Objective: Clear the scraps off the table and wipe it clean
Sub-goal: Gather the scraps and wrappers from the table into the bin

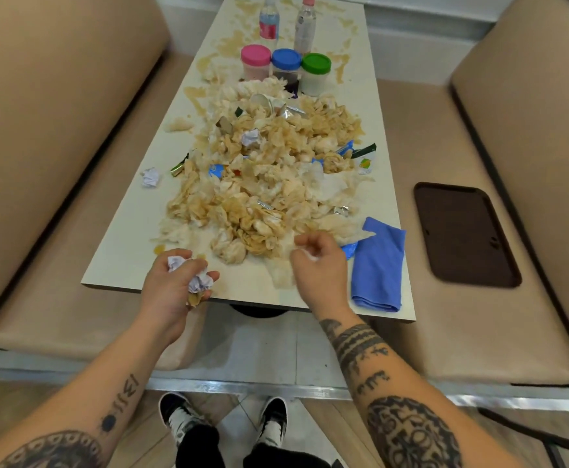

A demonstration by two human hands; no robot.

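A big heap of stained, crumpled tissues and wrapper scraps [263, 184] covers the middle of the long white table [121, 255]. At the near edge my left hand [178, 288] grips crumpled white paper balls [198, 282] and a yellowish scrap. My right hand [320, 265] hovers over the near end of the heap with its fingers curled, pinching a bit of white tissue. A folded blue cloth [377, 265] lies just right of that hand at the table's near right corner. One loose paper ball [150, 177] sits left of the heap.
Three jars with pink [255, 62], blue [286, 64] and green [315, 72] lids and two bottles [286, 21] stand at the far end among brown spill stains. Beige benches flank the table; a dark tray [462, 234] lies on the right bench.
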